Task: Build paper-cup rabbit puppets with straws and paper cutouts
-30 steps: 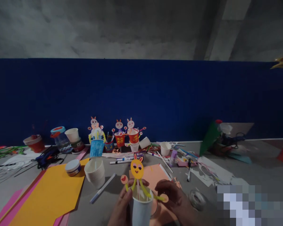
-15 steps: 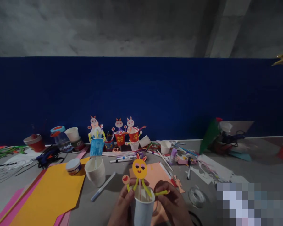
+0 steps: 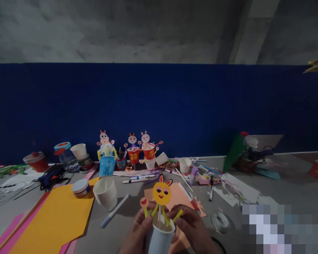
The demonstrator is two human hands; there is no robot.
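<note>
Low in the middle of the view I hold a white paper cup (image 3: 159, 240) with both hands. From the cup rises a yellow paper rabbit face (image 3: 162, 192) on a thin stick, with yellow-green pipe-cleaner arms. My left hand (image 3: 136, 235) wraps the cup's left side, next to the arm that ends in a small orange paper disc (image 3: 144, 202). My right hand (image 3: 192, 229) pinches the right pipe-cleaner arm (image 3: 177, 215) at the cup's rim.
The grey table (image 3: 281, 190) holds an orange paper sheet (image 3: 53, 218), a white cup (image 3: 106, 194), a marker (image 3: 114, 211), a small tub (image 3: 80, 188) and a tape roll (image 3: 219, 221). Several finished cup rabbits (image 3: 134, 151) stand by the blue wall.
The rabbit face has shifted right and tilted. My right hand has bent the right pipe-cleaner arm up and inward, hiding its end disc. The cup leans slightly.
</note>
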